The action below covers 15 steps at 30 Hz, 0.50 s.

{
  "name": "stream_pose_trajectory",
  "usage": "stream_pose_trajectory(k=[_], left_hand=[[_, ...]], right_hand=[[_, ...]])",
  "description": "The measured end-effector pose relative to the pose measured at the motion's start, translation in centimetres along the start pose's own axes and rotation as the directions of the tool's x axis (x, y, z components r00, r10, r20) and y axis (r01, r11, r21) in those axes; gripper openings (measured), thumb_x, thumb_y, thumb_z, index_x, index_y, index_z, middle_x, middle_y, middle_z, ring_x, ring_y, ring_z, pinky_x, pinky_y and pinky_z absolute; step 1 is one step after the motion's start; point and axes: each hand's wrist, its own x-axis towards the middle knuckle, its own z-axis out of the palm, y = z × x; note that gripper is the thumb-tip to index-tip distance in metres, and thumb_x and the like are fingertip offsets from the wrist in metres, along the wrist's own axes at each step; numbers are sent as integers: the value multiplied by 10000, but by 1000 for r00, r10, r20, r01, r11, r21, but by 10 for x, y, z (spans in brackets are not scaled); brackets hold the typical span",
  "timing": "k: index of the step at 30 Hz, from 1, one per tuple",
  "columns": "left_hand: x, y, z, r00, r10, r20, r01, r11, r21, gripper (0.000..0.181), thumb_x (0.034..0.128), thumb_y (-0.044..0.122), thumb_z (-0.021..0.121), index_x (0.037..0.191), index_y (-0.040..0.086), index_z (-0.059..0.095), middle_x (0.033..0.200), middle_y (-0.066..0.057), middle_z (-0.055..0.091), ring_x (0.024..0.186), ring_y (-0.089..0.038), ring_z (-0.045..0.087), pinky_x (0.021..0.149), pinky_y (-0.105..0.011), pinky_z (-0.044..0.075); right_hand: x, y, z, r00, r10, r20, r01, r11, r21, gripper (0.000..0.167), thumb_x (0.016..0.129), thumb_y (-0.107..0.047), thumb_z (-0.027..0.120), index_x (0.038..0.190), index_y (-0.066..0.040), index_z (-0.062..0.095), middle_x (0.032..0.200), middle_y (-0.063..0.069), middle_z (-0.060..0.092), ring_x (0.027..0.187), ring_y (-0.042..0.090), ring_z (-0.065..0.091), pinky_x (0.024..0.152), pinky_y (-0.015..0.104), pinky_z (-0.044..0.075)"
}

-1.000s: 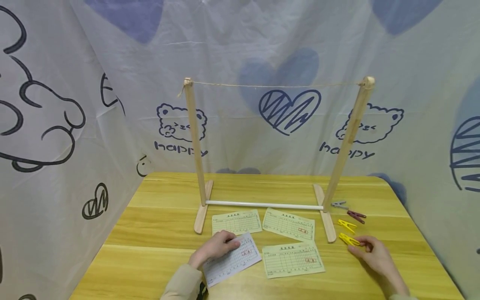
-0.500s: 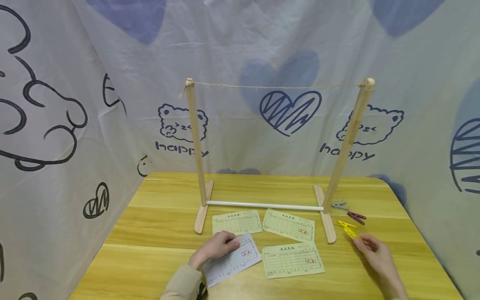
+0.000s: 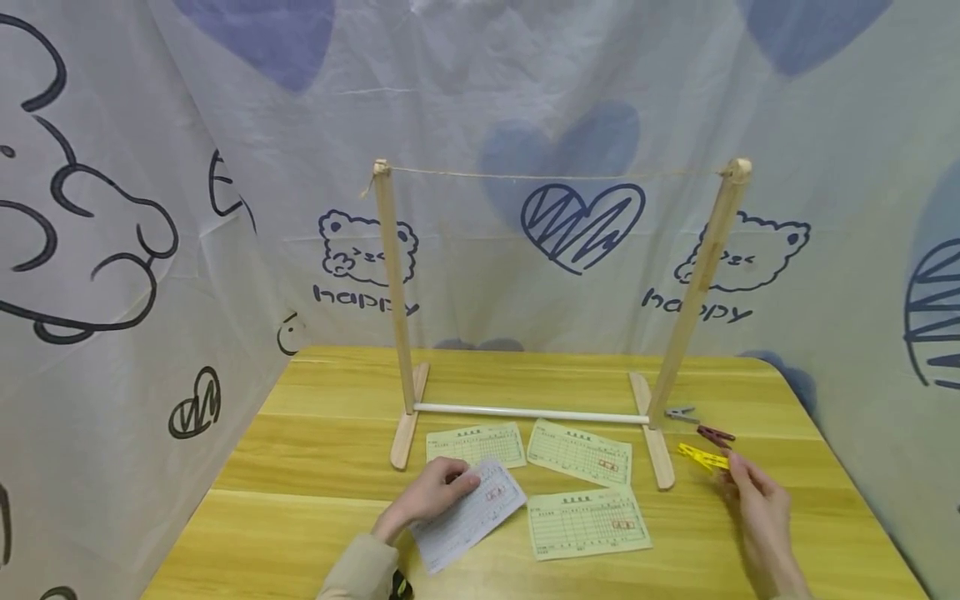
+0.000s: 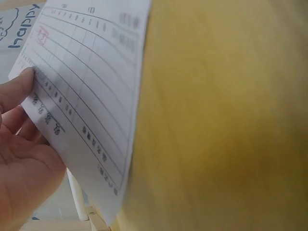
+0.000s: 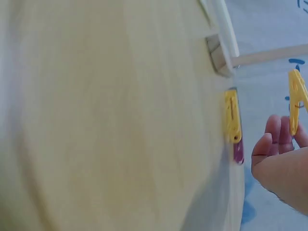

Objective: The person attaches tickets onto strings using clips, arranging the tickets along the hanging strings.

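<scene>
My left hand (image 3: pixel 433 492) pinches a white printed form slip (image 3: pixel 476 521), thumb on top and fingers behind in the left wrist view, where the paper (image 4: pixel 86 86) bends slightly above the table. My right hand (image 3: pixel 761 504) holds a yellow clothespin (image 5: pixel 294 103) by one end, raised off the table. Another yellow clothespin (image 5: pixel 232 115) lies below it on the wood; in the head view the two yellow pins overlap. Close by are a dark red clothespin (image 3: pixel 716 435) and a grey clothespin (image 3: pixel 681 413). Three pale green form slips (image 3: pixel 588 525) lie between the hands.
A wooden frame with two posts (image 3: pixel 393 283) stands at the back of the table (image 3: pixel 315 467). A thin string (image 3: pixel 555 176) spans the post tops, and a white rod (image 3: pixel 525 412) joins the feet. Behind hangs a printed cloth (image 3: pixel 480 83).
My right hand has lifted the yellow clothespin and turned it, moving slightly up the view. My left hand has raised and tilted the white slip a little.
</scene>
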Motion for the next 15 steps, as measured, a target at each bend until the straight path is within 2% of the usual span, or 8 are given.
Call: stream_pose_trajectory(k=[3,7,12,15], left_hand=[[0,2,-2,998,19,-62,-21,999,-30,303,1044,280,553,853,81,679,745,-21,602,612,-9,463,546,-155,381],[0,5,-1,984,44,-172,-58,996,-74,273,1039,264,567,898,80,712,788,-70,661,631,-13,498,556,-155,405],[0,8,-1,952,9,-305,-65,982,-175,253,1026,227,595,900,36,704,789,-99,655,631,-27,525,558,-156,421],[1,10,-1,928,-33,-371,-76,958,-275,247,1014,199,613,919,-10,706,794,-151,661,631,-34,542,561,-166,440]], right_hand=[[-2,-4,8,1000,-15,-13,16,995,95,109,963,-324,652,936,-316,757,830,-172,708,763,7,630,651,155,525],[-5,-5,15,999,-41,13,36,963,268,104,954,-206,679,929,-232,776,862,-113,724,763,40,664,638,173,533],[-8,-6,25,995,-88,51,58,904,423,88,927,-106,708,963,-133,784,886,-39,736,757,89,690,622,202,542],[-10,-7,31,989,-125,77,71,866,494,97,933,-57,689,948,-83,781,869,2,743,739,116,693,622,217,547]])
